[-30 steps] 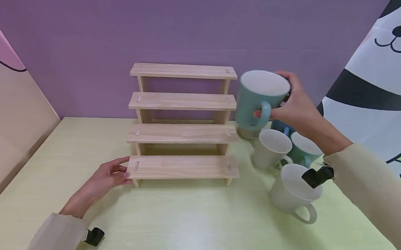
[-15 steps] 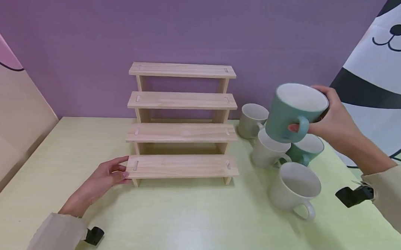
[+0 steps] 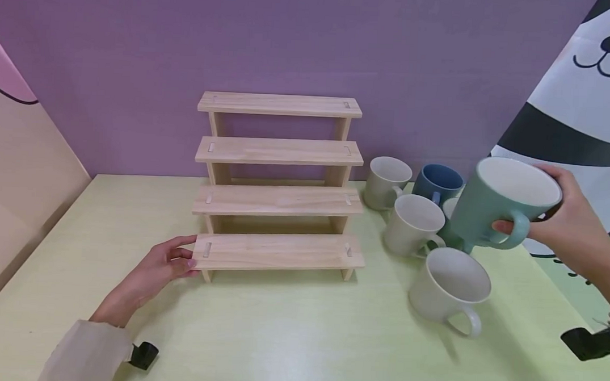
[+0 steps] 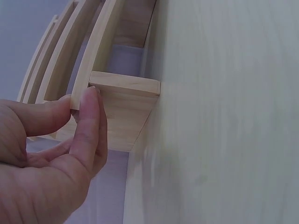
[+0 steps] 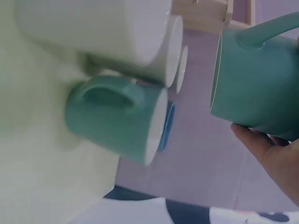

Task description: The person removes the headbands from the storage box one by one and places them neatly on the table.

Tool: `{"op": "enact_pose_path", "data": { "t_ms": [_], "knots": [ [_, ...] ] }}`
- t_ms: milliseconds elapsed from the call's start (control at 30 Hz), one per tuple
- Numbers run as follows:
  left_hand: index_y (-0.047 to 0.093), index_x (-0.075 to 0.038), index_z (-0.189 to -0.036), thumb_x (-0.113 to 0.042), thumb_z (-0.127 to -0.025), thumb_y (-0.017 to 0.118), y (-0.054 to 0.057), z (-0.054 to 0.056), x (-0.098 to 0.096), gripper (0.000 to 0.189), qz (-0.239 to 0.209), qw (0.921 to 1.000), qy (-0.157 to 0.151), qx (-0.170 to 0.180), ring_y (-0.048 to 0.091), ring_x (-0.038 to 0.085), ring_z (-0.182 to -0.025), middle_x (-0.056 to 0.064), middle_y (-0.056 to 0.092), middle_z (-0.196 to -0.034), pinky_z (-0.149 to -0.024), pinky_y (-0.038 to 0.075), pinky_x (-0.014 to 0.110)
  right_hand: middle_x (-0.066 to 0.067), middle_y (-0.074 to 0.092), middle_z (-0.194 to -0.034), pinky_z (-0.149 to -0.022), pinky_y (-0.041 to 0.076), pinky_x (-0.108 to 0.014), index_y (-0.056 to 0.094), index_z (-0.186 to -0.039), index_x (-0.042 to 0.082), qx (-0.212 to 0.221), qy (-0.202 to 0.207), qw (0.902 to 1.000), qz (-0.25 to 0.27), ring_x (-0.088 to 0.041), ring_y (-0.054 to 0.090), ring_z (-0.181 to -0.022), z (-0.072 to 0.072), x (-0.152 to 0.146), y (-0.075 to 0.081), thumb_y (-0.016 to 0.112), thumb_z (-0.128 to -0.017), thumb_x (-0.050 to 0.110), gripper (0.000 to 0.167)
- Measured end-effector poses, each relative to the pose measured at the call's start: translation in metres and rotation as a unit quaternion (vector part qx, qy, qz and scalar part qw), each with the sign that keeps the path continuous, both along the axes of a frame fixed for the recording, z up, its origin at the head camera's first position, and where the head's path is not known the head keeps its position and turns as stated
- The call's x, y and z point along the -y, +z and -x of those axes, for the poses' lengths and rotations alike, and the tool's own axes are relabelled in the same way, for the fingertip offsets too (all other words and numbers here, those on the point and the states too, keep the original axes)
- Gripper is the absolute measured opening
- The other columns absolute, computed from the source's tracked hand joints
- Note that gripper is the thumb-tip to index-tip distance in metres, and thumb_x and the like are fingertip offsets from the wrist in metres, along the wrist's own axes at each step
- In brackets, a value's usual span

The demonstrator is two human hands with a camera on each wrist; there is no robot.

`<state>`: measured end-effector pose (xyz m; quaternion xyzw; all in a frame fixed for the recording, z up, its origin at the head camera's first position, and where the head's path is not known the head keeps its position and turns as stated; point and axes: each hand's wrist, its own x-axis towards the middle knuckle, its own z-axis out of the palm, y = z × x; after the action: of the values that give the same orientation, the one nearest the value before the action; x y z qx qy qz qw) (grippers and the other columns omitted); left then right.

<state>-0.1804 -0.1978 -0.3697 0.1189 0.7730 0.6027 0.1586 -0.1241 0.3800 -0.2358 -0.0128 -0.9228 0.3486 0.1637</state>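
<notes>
My right hand (image 3: 574,222) grips a teal mug (image 3: 485,212) with a white inside. It is held off the table at the right, slightly tilted, its handle toward the front. In the right wrist view the held mug (image 5: 261,79) hangs apart from a second teal mug (image 5: 114,140) on the table, which it mostly hides in the head view. My left hand (image 3: 150,272) pinches the left end of the bottom board of a four-step wooden rack (image 3: 277,252). The left wrist view shows thumb and fingers of that hand (image 4: 70,149) on the board's edge.
Right of the rack stand a back whitish mug (image 3: 384,188), a middle white mug (image 3: 408,229), a front white mug (image 3: 438,293) and a blue mug (image 3: 433,187). A purple wall (image 3: 281,41) rises behind. A panda-print sheet (image 3: 568,134) hangs at the right.
My right hand has carried the teal mug from beside the rack to the right and lower, uncovering the back whitish mug and the blue mug. The left hand stays on the rack.
</notes>
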Motion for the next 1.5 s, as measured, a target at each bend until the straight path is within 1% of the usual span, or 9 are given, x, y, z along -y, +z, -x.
{"op": "enact_pose_path", "data": {
  "t_ms": [133, 267, 333, 433, 933, 1200, 1267, 1433, 1500],
  "knots": [
    [0.019, 0.011, -0.146, 0.005, -0.094, 0.046, 0.001, -0.001, -0.001, 0.059, 0.001, 1.0, 0.001, 0.0, 0.061, 0.016, -0.093, 0.027, 0.046, -0.115, -0.086, 0.057, 0.026, 0.015, 0.031, -0.126, -0.068, 0.038, -0.006, 0.014, -0.147, 0.031, 0.005, -0.02, 0.9998, -0.003, 0.0, 0.031, -0.099, -0.01, -0.012, -0.011, 0.073, -0.082, 0.011, 0.091],
    [0.019, 0.011, -0.146, 0.005, -0.094, 0.046, 0.002, -0.001, -0.001, 0.058, 0.003, 1.0, 0.002, 0.002, 0.062, 0.016, -0.093, 0.027, 0.046, -0.116, -0.086, 0.057, 0.026, 0.024, 0.03, -0.117, -0.067, 0.038, -0.004, 0.015, -0.144, 0.034, -0.004, -0.029, 0.9995, 0.012, 0.002, 0.031, -0.096, -0.019, -0.022, -0.022, 0.072, -0.082, 0.005, 0.088],
    [0.019, 0.011, -0.146, 0.005, -0.094, 0.046, 0.002, -0.001, -0.001, 0.059, 0.005, 1.0, 0.003, 0.003, 0.062, 0.016, -0.092, 0.027, 0.046, -0.116, -0.086, 0.057, 0.025, 0.028, 0.028, -0.11, -0.06, 0.035, -0.001, 0.018, -0.139, 0.037, -0.013, -0.03, 0.9992, 0.022, 0.003, 0.032, -0.092, -0.023, -0.026, -0.026, 0.071, -0.081, 0.002, 0.086],
    [0.019, 0.011, -0.146, 0.005, -0.094, 0.046, 0.003, 0.0, 0.0, 0.059, 0.006, 1.0, 0.004, 0.002, 0.062, 0.016, -0.092, 0.028, 0.046, -0.117, -0.086, 0.057, 0.025, 0.028, 0.03, -0.109, -0.061, 0.034, -0.001, 0.02, -0.135, 0.039, -0.024, -0.033, 0.9987, 0.031, 0.005, 0.033, -0.092, -0.028, -0.032, -0.035, 0.072, -0.079, -0.002, 0.087],
    [0.019, 0.01, -0.146, 0.005, -0.094, 0.046, 0.002, 0.001, -0.001, 0.059, 0.0, 1.0, 0.002, 0.005, 0.062, 0.014, -0.092, 0.026, 0.047, -0.114, -0.087, 0.056, 0.027, 0.025, 0.035, -0.112, -0.065, 0.037, 0.001, 0.024, -0.134, 0.037, -0.038, -0.023, 0.9962, 0.075, 0.007, 0.036, -0.095, -0.042, -0.066, -0.084, 0.072, -0.073, -0.014, 0.092],
    [0.02, 0.01, -0.146, 0.006, -0.094, 0.047, 0.002, 0.002, -0.003, 0.059, 0.005, 1.0, 0.003, 0.002, 0.06, 0.018, -0.095, 0.028, 0.045, -0.117, -0.087, 0.057, 0.027, 0.023, 0.034, -0.115, -0.063, 0.041, -0.001, 0.02, -0.143, 0.032, -0.027, -0.011, 0.9965, 0.078, 0.007, 0.038, -0.096, -0.035, -0.098, -0.128, 0.072, -0.07, -0.018, 0.102],
    [0.02, 0.01, -0.146, 0.006, -0.094, 0.046, 0.002, 0.002, -0.003, 0.059, 0.003, 1.0, 0.004, 0.005, 0.06, 0.017, -0.094, 0.028, 0.045, -0.116, -0.087, 0.057, 0.027, 0.022, 0.034, -0.117, -0.063, 0.041, -0.002, 0.02, -0.145, 0.032, -0.032, -0.01, 0.9972, 0.067, 0.007, 0.038, -0.097, -0.029, -0.119, -0.147, 0.074, -0.069, -0.017, 0.105],
    [0.02, 0.01, -0.146, 0.006, -0.094, 0.046, 0.001, 0.001, -0.002, 0.059, 0.003, 0.9999, 0.006, 0.007, 0.061, 0.017, -0.093, 0.027, 0.046, -0.115, -0.087, 0.057, 0.028, 0.025, 0.03, -0.117, -0.063, 0.041, -0.003, 0.017, -0.143, 0.037, -0.006, -0.004, 0.9988, 0.048, 0.008, 0.036, -0.095, -0.03, -0.115, -0.152, 0.076, -0.071, -0.009, 0.104],
    [0.02, 0.01, -0.146, 0.005, -0.094, 0.046, 0.001, 0.0, -0.002, 0.059, 0.004, 0.9999, 0.007, 0.007, 0.061, 0.017, -0.093, 0.027, 0.047, -0.115, -0.087, 0.057, 0.028, 0.025, 0.028, -0.114, -0.063, 0.04, -0.004, 0.015, -0.143, 0.037, 0.011, -0.001, 0.9987, 0.05, 0.008, 0.036, -0.093, -0.035, -0.096, -0.141, 0.075, -0.073, -0.008, 0.102]
  ]
}}
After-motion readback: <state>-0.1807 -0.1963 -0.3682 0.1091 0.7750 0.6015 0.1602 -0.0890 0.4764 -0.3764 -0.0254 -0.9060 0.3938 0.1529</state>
